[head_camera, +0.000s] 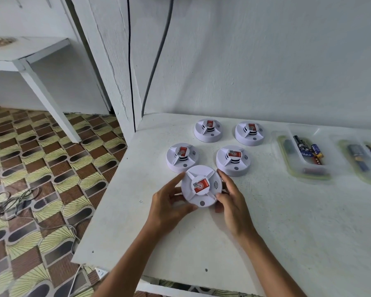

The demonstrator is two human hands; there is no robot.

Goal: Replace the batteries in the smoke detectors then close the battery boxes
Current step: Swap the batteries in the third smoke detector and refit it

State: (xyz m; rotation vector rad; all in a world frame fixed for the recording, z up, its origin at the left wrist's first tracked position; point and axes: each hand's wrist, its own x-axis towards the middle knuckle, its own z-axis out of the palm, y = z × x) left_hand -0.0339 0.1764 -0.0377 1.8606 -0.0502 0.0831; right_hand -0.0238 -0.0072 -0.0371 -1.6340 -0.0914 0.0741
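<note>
A white round smoke detector (201,186) with a red label on top is lifted just above the white table (180,243), gripped at both sides. My left hand (169,205) holds its left rim and my right hand (231,202) holds its right rim. Behind it several more white detectors stand face up on the table: one at the near left (181,157), one at the near right (232,160), two at the back (208,130) (249,133). A clear tray (296,166) to the right holds several batteries (307,151).
A second clear tray (351,166) with batteries lies at the far right edge. The table meets a white wall at the back, with a dark cable (156,58) running down it. The table's left edge drops to a patterned floor with loose cables (13,202).
</note>
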